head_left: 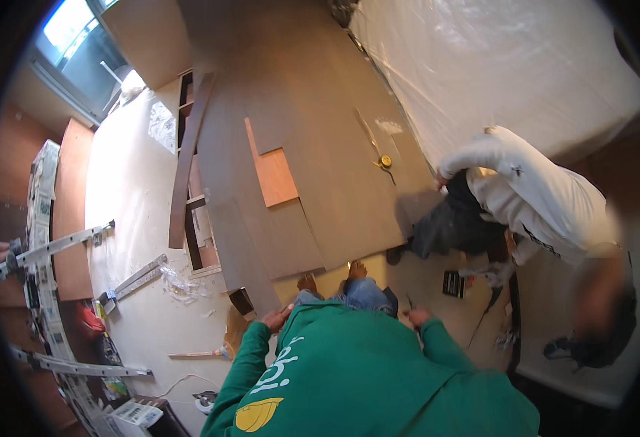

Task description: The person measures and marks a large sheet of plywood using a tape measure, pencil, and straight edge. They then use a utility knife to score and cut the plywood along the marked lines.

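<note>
My left hand (pixel 276 318) is low beside my left thigh, its fingers partly hidden by my green sleeve and shirt. Whether it grips anything does not show. On the other side, my right hand (pixel 416 316) is closed near my right knee, with a thin dark tip rising from it, too small to name. In front of my bare feet lie large grey-brown sheets (pixel 327 175), overlapping. An orange-brown L-shaped piece of board (pixel 278 178) shows among them. A yellow tape measure (pixel 385 161) rests on the right part of the sheets.
A person in a white sweatshirt (pixel 538 182) bends over the sheets' right edge. Clear plastic (pixel 495 65) covers a surface behind. Left are a long brown strip (pixel 189 167), a wooden frame (pixel 202 237), metal ladder parts (pixel 65 244) and a broom (pixel 225 351). A black box (pixel 453 284) is right.
</note>
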`<control>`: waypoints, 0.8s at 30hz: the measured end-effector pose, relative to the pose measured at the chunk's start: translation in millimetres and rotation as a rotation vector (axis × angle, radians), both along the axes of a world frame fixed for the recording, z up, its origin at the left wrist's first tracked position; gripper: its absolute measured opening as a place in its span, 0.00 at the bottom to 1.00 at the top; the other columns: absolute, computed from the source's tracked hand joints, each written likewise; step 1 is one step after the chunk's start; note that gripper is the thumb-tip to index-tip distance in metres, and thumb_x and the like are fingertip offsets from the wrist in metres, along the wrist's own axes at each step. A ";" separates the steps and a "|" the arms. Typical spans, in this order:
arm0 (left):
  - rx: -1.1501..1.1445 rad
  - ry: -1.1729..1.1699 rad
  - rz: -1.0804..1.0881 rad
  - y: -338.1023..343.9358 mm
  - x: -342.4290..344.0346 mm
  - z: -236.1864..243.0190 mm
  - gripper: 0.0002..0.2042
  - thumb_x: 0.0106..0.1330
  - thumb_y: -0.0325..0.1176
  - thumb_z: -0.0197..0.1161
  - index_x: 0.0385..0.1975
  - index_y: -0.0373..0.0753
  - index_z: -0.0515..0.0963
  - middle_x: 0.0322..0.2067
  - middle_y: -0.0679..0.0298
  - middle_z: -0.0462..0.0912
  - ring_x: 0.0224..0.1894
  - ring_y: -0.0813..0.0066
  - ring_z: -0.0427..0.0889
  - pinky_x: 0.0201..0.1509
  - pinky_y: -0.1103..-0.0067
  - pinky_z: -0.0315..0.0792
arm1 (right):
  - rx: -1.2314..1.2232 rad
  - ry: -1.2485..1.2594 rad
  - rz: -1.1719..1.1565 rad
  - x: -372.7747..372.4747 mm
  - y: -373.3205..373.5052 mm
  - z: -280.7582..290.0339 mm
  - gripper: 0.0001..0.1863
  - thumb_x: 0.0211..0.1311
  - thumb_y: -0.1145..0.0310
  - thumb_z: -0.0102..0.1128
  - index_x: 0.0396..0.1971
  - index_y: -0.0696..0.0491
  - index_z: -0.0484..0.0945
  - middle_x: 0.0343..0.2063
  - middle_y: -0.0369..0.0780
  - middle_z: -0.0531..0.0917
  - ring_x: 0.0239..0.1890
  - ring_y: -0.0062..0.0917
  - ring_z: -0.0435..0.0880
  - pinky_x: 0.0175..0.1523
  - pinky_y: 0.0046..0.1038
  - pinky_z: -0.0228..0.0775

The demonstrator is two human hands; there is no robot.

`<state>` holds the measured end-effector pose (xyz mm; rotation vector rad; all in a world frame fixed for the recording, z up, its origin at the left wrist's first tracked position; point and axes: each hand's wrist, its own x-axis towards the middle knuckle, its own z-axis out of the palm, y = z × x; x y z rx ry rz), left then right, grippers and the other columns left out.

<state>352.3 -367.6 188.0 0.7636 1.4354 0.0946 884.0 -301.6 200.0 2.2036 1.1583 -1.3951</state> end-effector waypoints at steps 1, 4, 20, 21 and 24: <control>-0.078 -0.059 0.081 -27.8 -0.2 -9.0 0.48 0.70 0.75 0.42 0.75 0.35 0.61 0.73 0.45 0.64 0.72 0.50 0.67 0.76 0.66 0.60 | -0.016 0.054 -0.075 -24.6 26.1 19.2 0.25 0.63 0.53 0.69 0.42 0.64 0.83 0.29 0.48 0.85 0.25 0.33 0.82 0.34 0.38 0.76; 0.044 -0.169 0.226 -45.3 30.1 5.3 0.53 0.68 0.79 0.35 0.76 0.33 0.58 0.74 0.48 0.62 0.72 0.54 0.66 0.76 0.65 0.61 | 0.118 0.137 -0.159 -47.4 66.5 35.8 0.25 0.64 0.53 0.67 0.43 0.63 0.82 0.28 0.45 0.83 0.24 0.31 0.80 0.31 0.37 0.74; -0.034 0.162 0.283 -61.9 -69.3 -43.6 0.29 0.75 0.56 0.57 0.58 0.33 0.80 0.49 0.55 0.87 0.51 0.62 0.84 0.60 0.69 0.75 | 0.176 0.223 -0.363 -46.9 -61.4 -38.3 0.18 0.68 0.64 0.63 0.47 0.65 0.86 0.39 0.48 0.89 0.41 0.35 0.88 0.47 0.37 0.76; -0.042 0.226 0.261 -69.8 -80.3 -35.1 0.29 0.75 0.56 0.58 0.58 0.33 0.80 0.49 0.54 0.87 0.52 0.61 0.84 0.60 0.69 0.75 | 0.139 0.112 -0.295 -72.3 -51.3 -10.3 0.17 0.68 0.66 0.63 0.46 0.65 0.86 0.37 0.47 0.89 0.38 0.33 0.87 0.45 0.36 0.77; -0.050 0.281 0.162 -71.6 -91.0 -35.6 0.29 0.74 0.56 0.58 0.57 0.33 0.80 0.50 0.51 0.87 0.55 0.58 0.84 0.61 0.68 0.75 | 0.059 0.166 -0.439 -65.4 -58.9 -20.4 0.17 0.68 0.66 0.63 0.46 0.65 0.85 0.36 0.46 0.88 0.34 0.32 0.86 0.43 0.36 0.79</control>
